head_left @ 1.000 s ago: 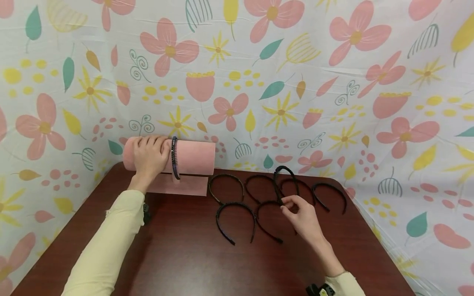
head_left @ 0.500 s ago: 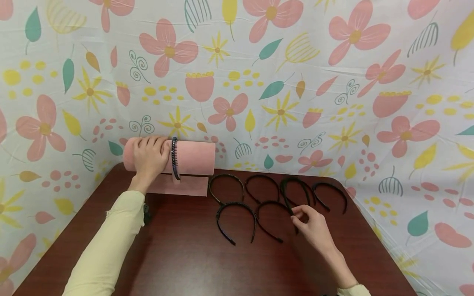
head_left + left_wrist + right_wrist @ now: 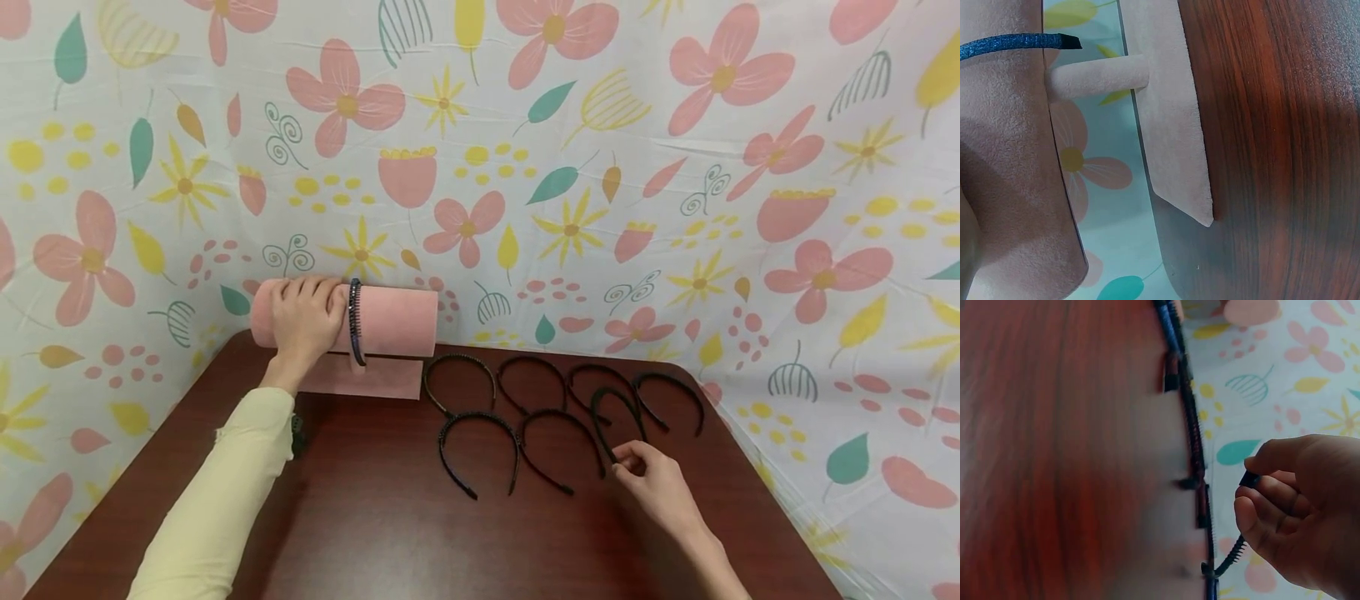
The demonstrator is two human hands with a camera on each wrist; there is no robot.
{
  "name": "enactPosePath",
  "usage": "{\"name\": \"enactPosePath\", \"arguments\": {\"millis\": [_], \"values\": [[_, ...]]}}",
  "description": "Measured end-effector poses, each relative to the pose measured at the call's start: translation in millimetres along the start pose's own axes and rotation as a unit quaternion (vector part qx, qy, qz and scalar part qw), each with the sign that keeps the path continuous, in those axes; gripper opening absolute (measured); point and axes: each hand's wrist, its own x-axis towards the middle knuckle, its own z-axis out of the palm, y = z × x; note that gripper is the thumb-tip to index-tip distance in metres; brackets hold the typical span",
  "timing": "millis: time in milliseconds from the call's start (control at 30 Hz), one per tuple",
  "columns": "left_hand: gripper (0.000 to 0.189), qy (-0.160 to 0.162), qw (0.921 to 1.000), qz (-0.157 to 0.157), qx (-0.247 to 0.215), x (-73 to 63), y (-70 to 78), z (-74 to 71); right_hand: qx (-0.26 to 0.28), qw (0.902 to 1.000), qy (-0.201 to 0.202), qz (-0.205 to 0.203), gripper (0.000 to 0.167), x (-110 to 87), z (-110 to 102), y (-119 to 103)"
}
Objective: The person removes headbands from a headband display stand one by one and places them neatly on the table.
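Note:
My left hand point(image 3: 303, 325) rests over the left part of the pink padded roll of a headband stand point(image 3: 401, 321), its fingers bent over the top. Beside the thumb, a dark blue headband with teeth point(image 3: 354, 325) hangs round that roll; its glittery blue end point(image 3: 1016, 42) shows in the left wrist view. My right hand point(image 3: 660, 487) pinches one end of a black headband point(image 3: 596, 412), which is held at the right side of the table. In the right wrist view, the thumb and fingers hold the black headband's tip point(image 3: 1249, 479).
Several dark headbands lie in two loose rows: a blue-tinted headband point(image 3: 442, 454) and a reddish headband point(image 3: 536, 467) in front, a gold-toned headband point(image 3: 459, 357) and others behind. A flower-print cloth point(image 3: 480, 167) stands behind the brown table point(image 3: 390, 517).
My right hand has moved right and toward the table's front with the black headband, away from the front reddish headband. The left hand stays on the roll.

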Motion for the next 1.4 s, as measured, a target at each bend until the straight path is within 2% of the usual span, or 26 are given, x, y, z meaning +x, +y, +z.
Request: {"name": "enactPosePath", "arguments": {"millis": [200, 467, 800, 1267, 1400], "values": [[0.039, -0.003, 1.0, 0.0, 0.001, 0.0, 0.3, -0.3, -0.027, 0.9995, -0.013, 0.01, 0.016, -5.2, -7, 13], [0.037, 0.01, 0.9999, 0.001, 0.003, 0.4, -1.2, -2.1, -0.044, 0.9983, -0.028, 0.026, 0.017, -7.0, -10, 18], [0.037, 0.01, 0.9999, 0.001, -0.004, 0.7, 0.2, 0.5, -0.053, 0.9942, -0.077, 0.053, 0.015, -10.2, -8, 30], [0.037, -0.001, 1.0, -0.004, -0.006, 0.3, 0.6, -3.2, -0.055, 0.9927, -0.101, 0.037, 0.016, -6.4, -7, 31], [0.037, 0.004, 1.0, 0.002, -0.003, 0.2, 0.0, 0.0, -0.064, 0.9937, -0.089, 0.025, 0.017, -6.0, -9, 28]]}}
